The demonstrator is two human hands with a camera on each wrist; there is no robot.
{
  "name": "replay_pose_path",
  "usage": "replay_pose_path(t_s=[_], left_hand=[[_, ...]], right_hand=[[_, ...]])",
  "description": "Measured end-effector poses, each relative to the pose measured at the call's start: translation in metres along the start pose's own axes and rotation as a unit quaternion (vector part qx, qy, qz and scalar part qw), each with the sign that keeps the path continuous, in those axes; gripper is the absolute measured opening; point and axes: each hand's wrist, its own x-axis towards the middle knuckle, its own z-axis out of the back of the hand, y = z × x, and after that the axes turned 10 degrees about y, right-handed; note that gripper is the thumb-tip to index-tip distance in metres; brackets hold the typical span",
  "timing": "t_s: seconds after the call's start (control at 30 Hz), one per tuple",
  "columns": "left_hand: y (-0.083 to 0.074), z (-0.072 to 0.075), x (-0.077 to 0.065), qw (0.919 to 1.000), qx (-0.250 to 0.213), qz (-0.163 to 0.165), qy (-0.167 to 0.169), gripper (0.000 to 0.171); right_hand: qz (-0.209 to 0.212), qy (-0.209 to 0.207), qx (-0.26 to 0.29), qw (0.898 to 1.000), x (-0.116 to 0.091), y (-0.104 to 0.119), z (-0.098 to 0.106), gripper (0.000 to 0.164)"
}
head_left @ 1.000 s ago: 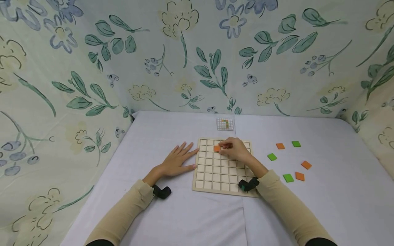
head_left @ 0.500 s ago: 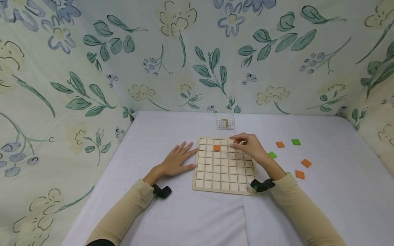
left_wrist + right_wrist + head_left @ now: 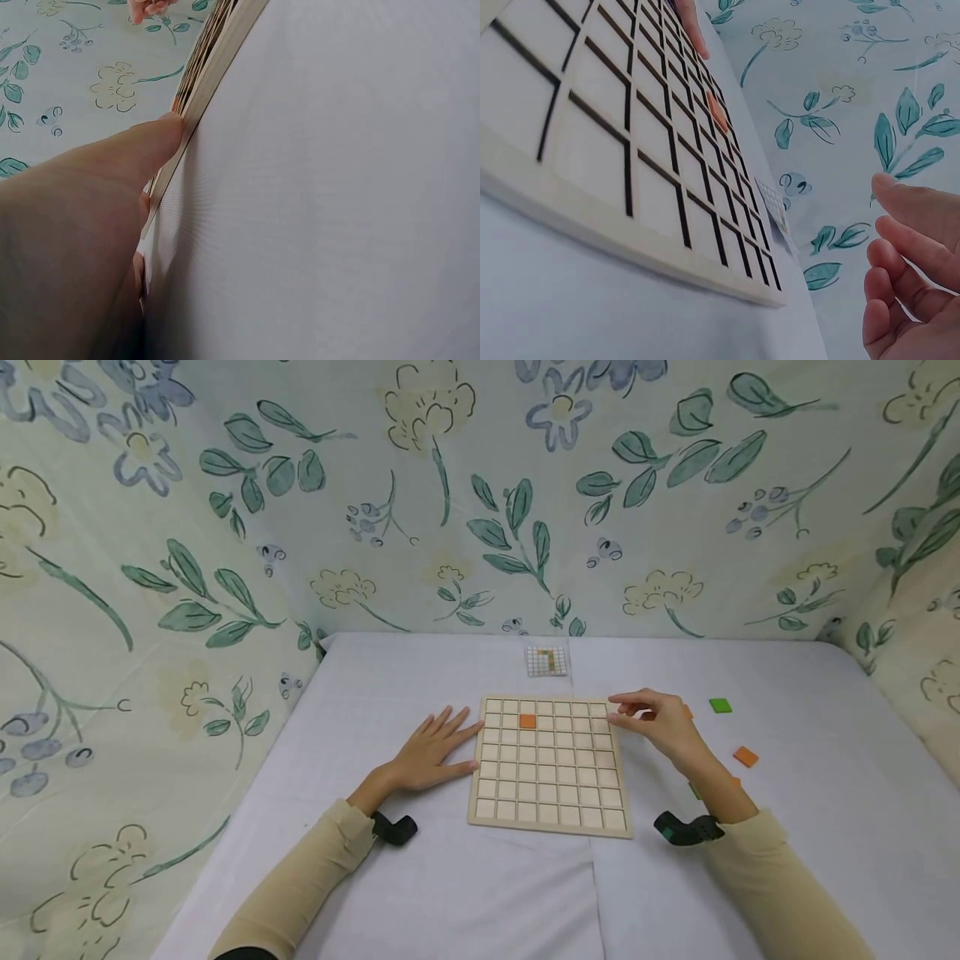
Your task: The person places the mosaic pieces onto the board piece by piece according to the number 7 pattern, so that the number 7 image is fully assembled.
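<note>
A wooden grid board (image 3: 551, 829) lies on the white table. One orange square tile (image 3: 528, 721) sits in a cell of its second row from the far side. My left hand (image 3: 429, 755) lies flat with fingers spread, its thumb (image 3: 161, 139) and a fingertip touching the board's left edge. Just past the far right corner, my right hand (image 3: 663, 722) is raised with fingers loosely bent. In the right wrist view nothing shows between its thumb and fingers. Near it are a green tile (image 3: 720, 705) and an orange tile (image 3: 746, 757); other tiles are partly hidden behind the right hand and wrist.
A small card (image 3: 546, 662) printed with a coloured grid lies behind the board. Floral cloth (image 3: 450, 527) hangs along the back and sides of the table. A black wrist camera (image 3: 686, 829) juts from the right wrist.
My right hand has left the orange tile in its cell and moved right across the board, past its far right corner, now covering some loose tiles. My left hand has stayed in place.
</note>
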Motion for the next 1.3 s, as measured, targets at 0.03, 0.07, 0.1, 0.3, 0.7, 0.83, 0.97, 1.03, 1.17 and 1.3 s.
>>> replay_pose_path(t_s=[0.03, 0.07, 0.1, 0.3, 0.7, 0.83, 0.97, 1.03, 1.17, 1.3], left_hand=[[0.000, 0.000, 0.000, 1.0000, 0.001, 0.001, 0.000, 0.074], [0.001, -0.001, 0.000, 1.0000, 0.002, 0.001, -0.001, 0.074], [0.001, -0.001, 0.000, 1.0000, 0.003, 0.002, -0.001, 0.074], [0.002, -0.002, 0.001, 1.0000, 0.004, 0.004, -0.003, 0.074], [0.001, -0.002, 0.000, 1.0000, 0.008, 0.003, -0.004, 0.074], [0.000, 0.000, 0.000, 1.0000, 0.003, 0.001, -0.004, 0.074], [-0.001, 0.000, 0.000, 1.0000, 0.003, -0.001, -0.005, 0.073], [-0.001, 0.000, 0.000, 1.0000, 0.007, 0.000, -0.003, 0.073], [-0.001, -0.001, 0.000, 0.9999, 0.010, 0.001, -0.001, 0.073], [-0.002, -0.001, 0.000, 1.0000, 0.008, 0.000, -0.002, 0.073]], right_hand=[[-0.005, -0.007, -0.004, 1.000, -0.003, -0.002, 0.003, 0.040], [-0.010, -0.012, -0.007, 1.000, -0.006, -0.004, 0.006, 0.041], [-0.016, -0.016, -0.007, 1.000, -0.009, -0.006, 0.008, 0.041], [-0.040, -0.040, -0.011, 0.998, -0.023, -0.023, 0.021, 0.046], [-0.074, -0.059, -0.001, 0.996, -0.037, -0.048, 0.029, 0.048], [-0.090, -0.061, -0.003, 0.994, -0.039, -0.052, 0.028, 0.045], [-0.109, -0.060, 0.007, 0.992, -0.042, -0.058, 0.027, 0.046], [-0.114, -0.059, 0.011, 0.992, -0.043, -0.060, 0.026, 0.047], [-0.117, -0.059, 0.014, 0.991, -0.045, -0.063, 0.026, 0.048], [-0.118, -0.060, 0.015, 0.991, -0.046, -0.065, 0.026, 0.048]])
